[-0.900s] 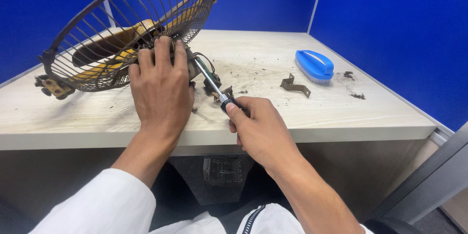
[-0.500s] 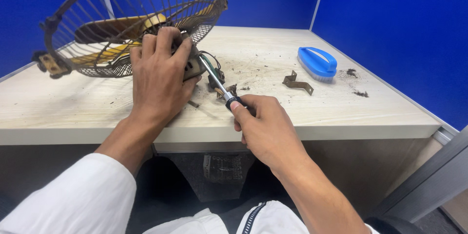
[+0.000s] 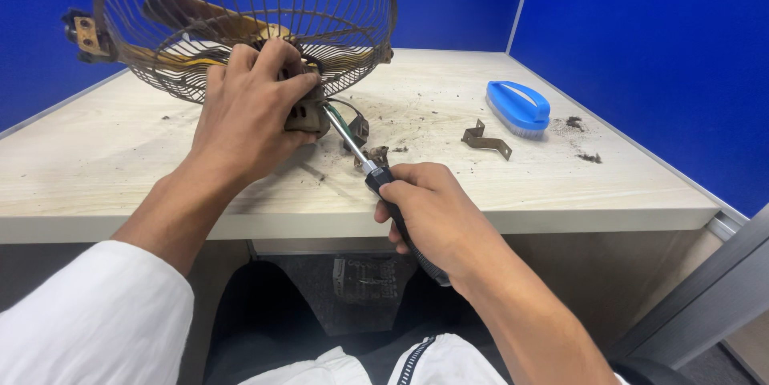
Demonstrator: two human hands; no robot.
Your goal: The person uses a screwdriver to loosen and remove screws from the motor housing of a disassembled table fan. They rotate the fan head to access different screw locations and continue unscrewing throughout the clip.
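Since the earlier frames the rusty round wire fan cage (image 3: 240,24) has been tipped further up and back, so its open bowl now faces more toward the person, and the right hand (image 3: 436,213) has drawn lower, toward the table's near edge.

The left hand (image 3: 252,108) is clamped over the small grimy motor housing (image 3: 308,116) at the back centre of the cage, fingers curled fully round it, holding the cage tilted with its lower rim near the pale wood-grain table (image 3: 120,161). Yellowed, dirty fan blades (image 3: 192,16) show through the wires.

The right hand is closed in a full fist round the black handle of a screwdriver (image 3: 376,181). The handle extends past the table edge toward the person; the metal shaft runs up and left to the housing. The tip is hidden behind the housing, so contact with a screw cannot be confirmed.

A dark cable stub and loose bits of debris (image 3: 376,153) lie just beside the shaft. Further right, well apart from both hands, rest a bent brownish metal bracket (image 3: 486,139) and a blue oval plastic scrubbing brush (image 3: 517,106), with dirt crumbs (image 3: 583,141) near it. Blue partition walls (image 3: 641,40) enclose the table.
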